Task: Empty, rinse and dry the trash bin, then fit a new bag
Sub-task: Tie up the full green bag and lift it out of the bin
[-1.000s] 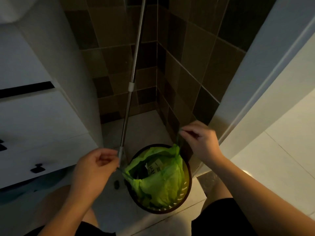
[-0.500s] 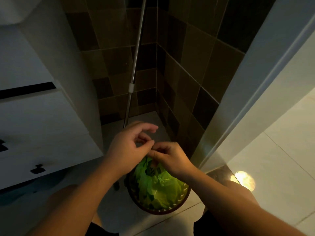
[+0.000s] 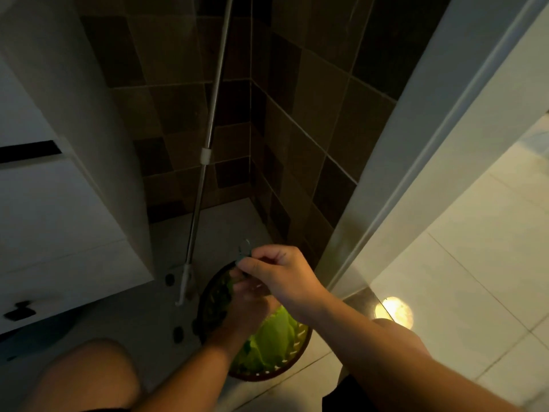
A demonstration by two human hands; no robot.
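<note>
Your right hand (image 3: 279, 272) pinched what looked like a strand of the green bag (image 3: 273, 337) above the round bin (image 3: 300, 337) on the floor, while your left hand (image 3: 246, 304) curled around the bag's gathered top, beside the mop pole (image 3: 205, 173).

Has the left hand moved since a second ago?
Yes. The left hand went from beside the mop pole rightward to over the bin.
</note>
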